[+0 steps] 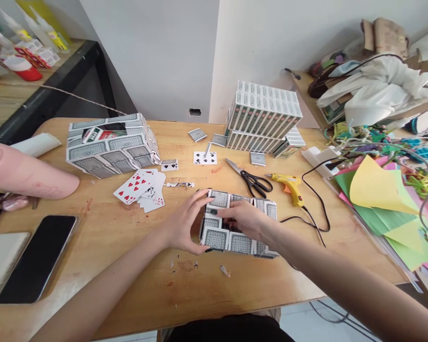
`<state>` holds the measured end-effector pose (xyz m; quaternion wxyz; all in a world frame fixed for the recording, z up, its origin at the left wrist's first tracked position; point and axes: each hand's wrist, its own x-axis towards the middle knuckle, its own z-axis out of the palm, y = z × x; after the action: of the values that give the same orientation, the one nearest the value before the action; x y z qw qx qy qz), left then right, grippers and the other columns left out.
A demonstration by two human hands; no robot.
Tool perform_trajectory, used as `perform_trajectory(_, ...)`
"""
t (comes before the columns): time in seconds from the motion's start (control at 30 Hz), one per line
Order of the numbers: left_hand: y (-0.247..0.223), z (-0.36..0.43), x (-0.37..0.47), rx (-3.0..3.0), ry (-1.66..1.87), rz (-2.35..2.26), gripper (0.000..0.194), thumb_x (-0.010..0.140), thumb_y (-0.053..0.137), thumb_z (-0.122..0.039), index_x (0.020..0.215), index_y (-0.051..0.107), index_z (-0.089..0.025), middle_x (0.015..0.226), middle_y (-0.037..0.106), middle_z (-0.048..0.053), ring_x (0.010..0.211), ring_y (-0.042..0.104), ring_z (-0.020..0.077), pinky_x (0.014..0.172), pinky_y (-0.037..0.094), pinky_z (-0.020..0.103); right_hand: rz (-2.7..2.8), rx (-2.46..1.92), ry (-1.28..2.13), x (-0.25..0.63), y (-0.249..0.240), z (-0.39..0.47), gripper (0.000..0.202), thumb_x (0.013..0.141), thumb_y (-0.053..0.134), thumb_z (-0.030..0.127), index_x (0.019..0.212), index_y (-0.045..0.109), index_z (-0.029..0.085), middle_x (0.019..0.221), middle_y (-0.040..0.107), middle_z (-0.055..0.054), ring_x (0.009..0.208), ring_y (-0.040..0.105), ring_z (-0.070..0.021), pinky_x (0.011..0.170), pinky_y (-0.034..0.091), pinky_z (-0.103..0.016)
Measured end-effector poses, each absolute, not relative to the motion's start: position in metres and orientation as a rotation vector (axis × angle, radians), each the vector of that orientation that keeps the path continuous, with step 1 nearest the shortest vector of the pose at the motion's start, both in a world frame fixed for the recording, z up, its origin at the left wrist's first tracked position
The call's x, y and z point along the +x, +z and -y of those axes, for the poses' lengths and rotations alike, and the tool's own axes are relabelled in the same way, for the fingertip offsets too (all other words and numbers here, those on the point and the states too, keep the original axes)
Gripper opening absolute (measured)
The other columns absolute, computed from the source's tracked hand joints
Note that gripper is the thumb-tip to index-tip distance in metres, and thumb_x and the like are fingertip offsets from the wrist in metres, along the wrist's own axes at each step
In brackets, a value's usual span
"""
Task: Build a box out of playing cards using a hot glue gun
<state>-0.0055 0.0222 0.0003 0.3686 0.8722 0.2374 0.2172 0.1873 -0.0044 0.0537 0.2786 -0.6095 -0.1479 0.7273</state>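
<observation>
A box covered in grey-backed playing cards (240,242) lies on the wooden table in front of me. My left hand (185,223) grips its left end, thumb at the near corner and fingers at the far corner. Over the top reaches my right hand (244,218), its thumb on the upper face near the left end and its other fingers bent down into a dark opening, where their tips are hidden. Beyond the box are black-handled scissors (253,180) and a yellow glue gun (288,187). Loose face-up cards (139,187) are spread to the left.
A larger card-covered box (110,147) stands at the back left, stacked card packs (264,114) at the back right. A phone (39,259) and a pink roll (28,171) lie left. Coloured paper (381,190) and the glue gun's cable (324,204) are on the right.
</observation>
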Motion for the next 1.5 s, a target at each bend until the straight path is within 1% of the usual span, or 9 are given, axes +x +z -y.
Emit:
perform_trajectory(0.37, 0.000, -0.023, -0.004, 2.252, 0.584, -0.602, 0.103, 0.052, 0.077, -0.039, 0.138, 0.023, -0.023, 0.146, 0.021, 0.018, 0.135, 0.027, 0.0385, 0.107, 0.031, 0.055, 0.521, -1.653, 2.025, 0.186, 0.055, 0.005, 0.024, 0.047, 0.084, 0.016, 0.061, 0.065, 0.013, 0.056, 0.065, 0.001, 0.054, 0.059, -0.0127, 0.056, 0.049, -0.026)
perform_trajectory(0.5, 0.001, -0.023, -0.004, 2.261, 0.577, -0.609, 0.103, 0.052, 0.077, -0.040, 0.138, 0.022, -0.023, 0.146, 0.022, 0.018, 0.135, 0.026, 0.0387, 0.107, 0.030, 0.056, 0.604, -1.539, 2.152, 0.190, 0.054, 0.007, 0.031, 0.043, 0.086, 0.019, 0.068, 0.070, 0.012, 0.065, 0.070, -0.001, 0.062, 0.063, -0.0137, 0.066, 0.051, -0.027)
perform_trajectory(0.7, 0.000, -0.022, -0.005, 2.273, 0.552, -0.620, 0.102, 0.053, 0.076, -0.041, 0.138, 0.022, -0.022, 0.147, 0.021, 0.019, 0.136, 0.026, 0.0384, 0.107, 0.030, 0.054, 0.712, -1.604, 2.077, 0.187, 0.055, 0.007, 0.027, 0.037, 0.085, 0.015, 0.060, 0.071, 0.015, 0.065, 0.071, 0.000, 0.066, 0.063, -0.0167, 0.072, 0.050, -0.029)
perform_trajectory(0.83, 0.000, -0.022, -0.005, 2.285, 0.546, -0.627, 0.103, 0.053, 0.076, -0.042, 0.138, 0.022, -0.022, 0.147, 0.020, 0.019, 0.136, 0.025, 0.0391, 0.107, 0.029, 0.055, 0.803, -1.555, 2.106, 0.188, 0.056, 0.007, 0.021, 0.044, 0.083, 0.020, 0.061, 0.071, 0.018, 0.066, 0.070, 0.001, 0.070, 0.063, -0.0178, 0.077, 0.048, -0.031)
perform_trajectory(1.03, 0.001, -0.021, -0.005, 2.284, 0.560, -0.621, 0.103, 0.052, 0.077, -0.039, 0.138, 0.023, -0.022, 0.147, 0.020, 0.019, 0.136, 0.025, 0.0396, 0.107, 0.029, 0.056, 0.878, -1.685, 2.075, 0.190, 0.051, 0.011, 0.020, 0.043, 0.081, 0.020, 0.045, 0.062, 0.019, 0.057, 0.064, 0.004, 0.071, 0.060, -0.0178, 0.074, 0.046, -0.028)
perform_trajectory(1.17, 0.001, -0.021, -0.005, 2.277, 0.544, -0.623, 0.103, 0.052, 0.077, -0.038, 0.138, 0.023, -0.023, 0.147, 0.020, 0.019, 0.136, 0.024, 0.0401, 0.107, 0.028, 0.057, 0.942, -1.708, 2.040, 0.194, 0.052, 0.009, 0.017, 0.046, 0.080, 0.023, 0.050, 0.065, 0.017, 0.056, 0.063, 0.004, 0.066, 0.057, -0.0150, 0.071, 0.044, -0.026)
perform_trajectory(1.27, 0.003, -0.021, -0.005, 2.307, 0.532, -0.617, 0.101, 0.054, 0.076, -0.039, 0.139, 0.023, -0.024, 0.148, 0.018, 0.019, 0.137, 0.022, 0.0392, 0.106, 0.029, 0.056, 1.023, -1.710, 1.999, 0.204, 0.059, 0.011, 0.012, 0.055, 0.076, 0.026, 0.060, 0.070, 0.017, 0.060, 0.065, 0.003, 0.061, 0.056, -0.0132, 0.064, 0.043, -0.025)
perform_trajectory(1.4, 0.008, -0.018, -0.007, 2.360, 0.526, -0.628, 0.087, 0.061, 0.073, -0.042, 0.137, 0.033, -0.027, 0.150, 0.015, 0.016, 0.137, 0.022, 0.0400, 0.105, 0.031, 0.057, 1.404, -1.845, 1.675, 0.218, 0.076, 0.024, 0.014, 0.072, 0.062, 0.027, 0.065, 0.071, 0.019, 0.063, 0.069, 0.001, 0.056, 0.056, -0.0137, 0.053, 0.038, -0.025)
perform_trajectory(1.5, 0.009, -0.016, -0.009, 2.443, 0.601, -0.602, 0.080, 0.066, 0.070, -0.039, 0.138, 0.035, -0.030, 0.150, 0.020, 0.013, 0.137, 0.022, 0.0400, 0.107, 0.025, 0.060, 1.520, -1.911, 1.306, 0.228, 0.091, 0.035, 0.020, 0.079, 0.055, 0.026, 0.064, 0.068, 0.021, 0.068, 0.072, -0.002, 0.062, 0.063, -0.0179, 0.056, 0.041, -0.027)
